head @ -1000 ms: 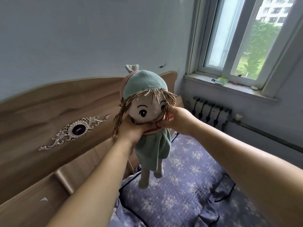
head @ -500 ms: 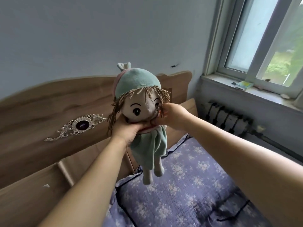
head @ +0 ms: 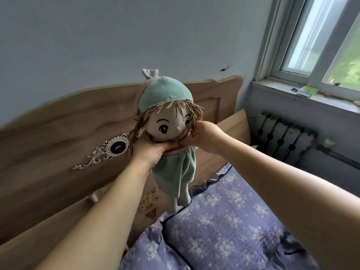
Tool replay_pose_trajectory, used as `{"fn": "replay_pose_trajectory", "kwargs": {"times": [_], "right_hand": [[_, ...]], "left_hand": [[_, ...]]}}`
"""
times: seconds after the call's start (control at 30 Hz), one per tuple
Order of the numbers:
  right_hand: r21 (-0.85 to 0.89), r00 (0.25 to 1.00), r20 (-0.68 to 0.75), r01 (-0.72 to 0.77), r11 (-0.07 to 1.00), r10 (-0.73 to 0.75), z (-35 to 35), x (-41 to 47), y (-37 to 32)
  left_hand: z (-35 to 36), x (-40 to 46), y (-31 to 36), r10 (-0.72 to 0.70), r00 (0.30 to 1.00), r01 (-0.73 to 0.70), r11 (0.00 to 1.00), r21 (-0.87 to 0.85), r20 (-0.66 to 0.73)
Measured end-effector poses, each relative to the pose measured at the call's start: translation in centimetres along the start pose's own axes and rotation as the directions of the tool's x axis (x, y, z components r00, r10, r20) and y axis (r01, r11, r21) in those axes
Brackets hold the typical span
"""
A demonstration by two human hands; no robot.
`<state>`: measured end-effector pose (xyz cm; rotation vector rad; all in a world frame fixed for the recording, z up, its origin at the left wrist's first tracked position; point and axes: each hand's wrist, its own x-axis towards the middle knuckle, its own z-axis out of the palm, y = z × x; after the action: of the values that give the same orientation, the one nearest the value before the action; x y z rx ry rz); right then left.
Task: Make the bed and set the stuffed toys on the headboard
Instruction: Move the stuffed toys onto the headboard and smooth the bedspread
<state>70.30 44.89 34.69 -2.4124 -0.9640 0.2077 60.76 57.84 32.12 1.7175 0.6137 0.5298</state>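
One doll (head: 171,121) gripped at neck by left hand (head: 153,151) and right hand (head: 202,137), before headboard (head: 58,133); radiator (head: 282,137), window (head: 319,36) rightward

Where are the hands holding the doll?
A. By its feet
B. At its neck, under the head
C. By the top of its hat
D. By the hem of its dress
B. The left hand and right hand both grip the doll just beneath its head, so its dress and legs hang free above the bed.
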Motion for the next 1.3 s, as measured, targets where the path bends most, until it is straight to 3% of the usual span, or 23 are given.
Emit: {"fn": "replay_pose_trajectory", "kwargs": {"times": [0.23, 0.37, 0.53, 0.63, 0.8, 0.9, 0.97, 1.03, 1.2, 1.3], "right_hand": [[-0.079, 0.993, 0.105, 0.065, 0.995, -0.056, 6.7, 4.2, -7.3], [0.037, 0.983, 0.111, 0.141, 0.989, -0.145, 10.9, 6.1, -11.0], [0.039, 0.968, 0.177, 0.176, 0.984, -0.181, 16.9, 8.5, -13.7], [0.043, 0.968, 0.191, 0.155, 0.987, -0.161, 19.8, 9.5, -14.0], [0.018, 0.97, 0.218, 0.108, 0.994, -0.11, 24.2, 11.1, -13.5], [0.026, 0.977, 0.198, 0.082, 0.996, -0.085, 25.7, 11.8, -13.1], [0.019, 0.98, 0.188, 0.064, 0.998, -0.066, 26.3, 12.1, -12.8], [-0.061, 0.976, 0.215, 0.039, 0.997, -0.025, 26.8, 12.6, -12.5], [-0.217, 0.949, 0.302, -0.026, 0.976, 0.093, 27.5, 13.5, -12.3], [-0.196, 0.934, 0.307, -0.128, 0.972, 0.185, 28.2, 13.6, -12.1]], "left_hand": [[-9.2, 1.4, -4.0, -0.096, 0.994, 0.093, 0.995, -0.043, -0.059], [-13.9, 2.1, -6.8, -0.205, 0.973, 0.194, 0.975, -0.106, -0.103], [-18.8, 3.9, -11.5, -0.348, 0.924, 0.34, 0.937, -0.077, -0.155], [-20.3, 4.6, -14.0, -0.398, 0.902, 0.402, 0.916, -0.012, -0.166], [-21.1, 6.4, -18.0, -0.351, 0.899, 0.411, 0.882, 0.229, -0.262], [-21.6, 7.5, -20.0, -0.463, 0.84, 0.533, 0.801, 0.271, -0.283], [-21.4, 7.9, -20.4, -0.432, 0.849, 0.517, 0.798, 0.309, -0.304], [-20.9, 8.1, -20.0, -0.348, 0.878, 0.44, 0.856, 0.27, -0.329], [-20.6, 8.9, -20.8, -0.358, 0.879, 0.433, 0.876, 0.212, -0.314], [-20.9, 10.4, -23.7, -0.352, 0.907, 0.42, 0.791, 0.445, -0.231]]}}
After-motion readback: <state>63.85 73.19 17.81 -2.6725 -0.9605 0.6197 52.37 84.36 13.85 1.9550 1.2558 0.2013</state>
